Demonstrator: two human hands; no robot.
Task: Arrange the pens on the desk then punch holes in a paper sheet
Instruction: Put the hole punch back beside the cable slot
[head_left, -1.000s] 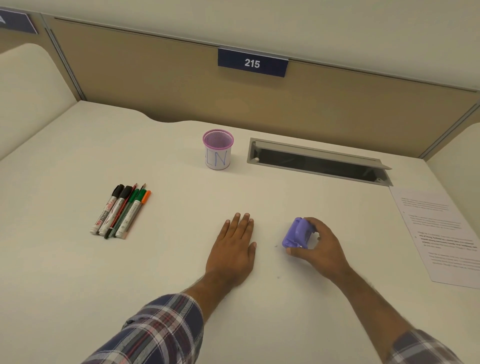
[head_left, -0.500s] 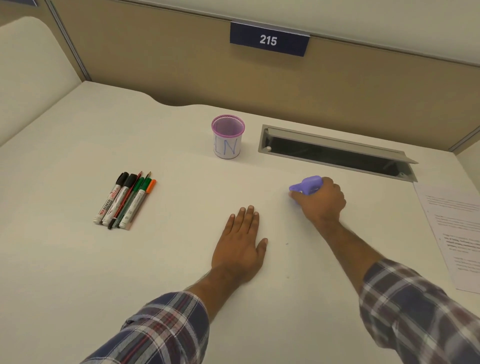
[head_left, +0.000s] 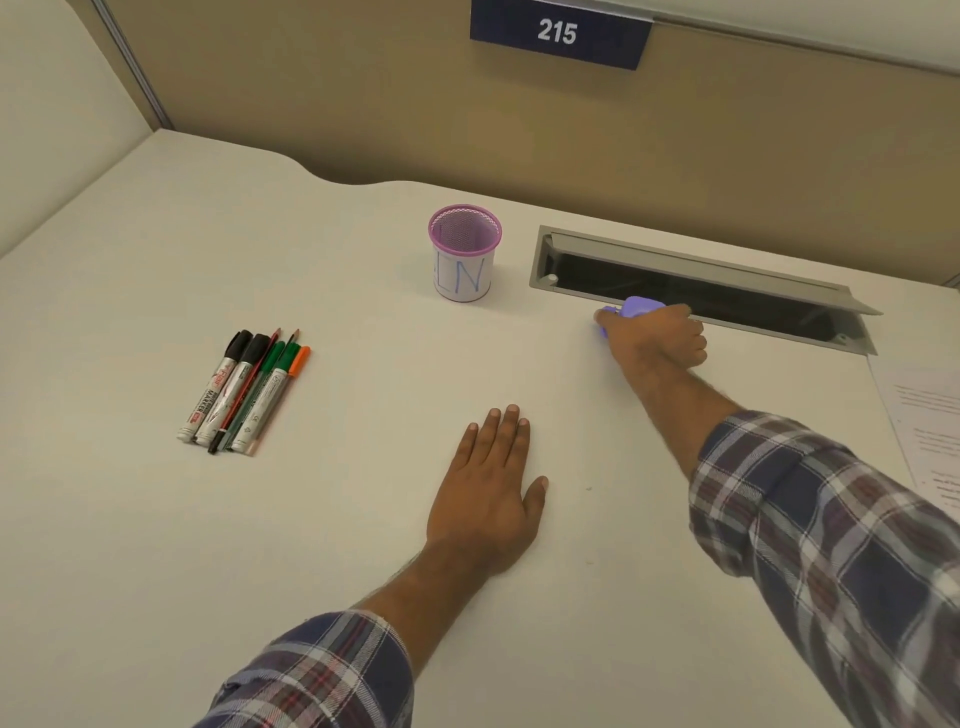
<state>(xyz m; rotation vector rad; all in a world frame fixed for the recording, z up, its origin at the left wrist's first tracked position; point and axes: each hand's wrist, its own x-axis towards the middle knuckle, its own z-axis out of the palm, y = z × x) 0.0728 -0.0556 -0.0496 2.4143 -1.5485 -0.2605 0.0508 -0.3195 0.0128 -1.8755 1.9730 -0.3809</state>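
Punch (head_left: 635, 307) apparently inside right grip (head_left: 655, 338).

One view only — worn on the head, looking forward and steeply down onto the desk (head_left: 156, 519). Close enough that both forearms enter from the bottom edge. Faces the beige partition behind the desk, with the number plate 215 (head_left: 558, 34) at the top, slightly right of centre. Wide-angle — desk edges below the plate bend outward. No second view to compare.

sleeves (head_left: 831, 545): plaid navy, white, red | cuffs apparently rolled | hands bare
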